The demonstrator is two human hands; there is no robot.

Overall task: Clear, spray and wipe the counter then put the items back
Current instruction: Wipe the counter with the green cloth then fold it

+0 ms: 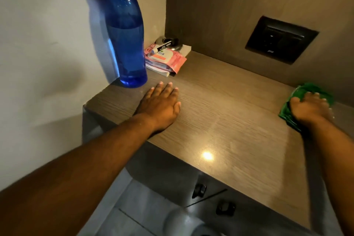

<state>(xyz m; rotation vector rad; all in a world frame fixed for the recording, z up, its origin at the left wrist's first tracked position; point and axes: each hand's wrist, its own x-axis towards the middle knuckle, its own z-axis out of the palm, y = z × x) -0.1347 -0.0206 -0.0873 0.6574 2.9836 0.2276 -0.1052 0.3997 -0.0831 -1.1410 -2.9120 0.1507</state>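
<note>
- Green cloth (298, 109) at right edge of surface (220, 120), right hand (311, 110) grip curled on it.
- Left hand (160, 107) flat, fingers straight, centre-left.
- Blue bottle (125, 32) upper left; middle bare.

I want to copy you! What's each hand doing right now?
Left hand: open, flat on the counter, holding nothing.
Right hand: presses the green cloth on the counter, fingers curled over it.
</note>
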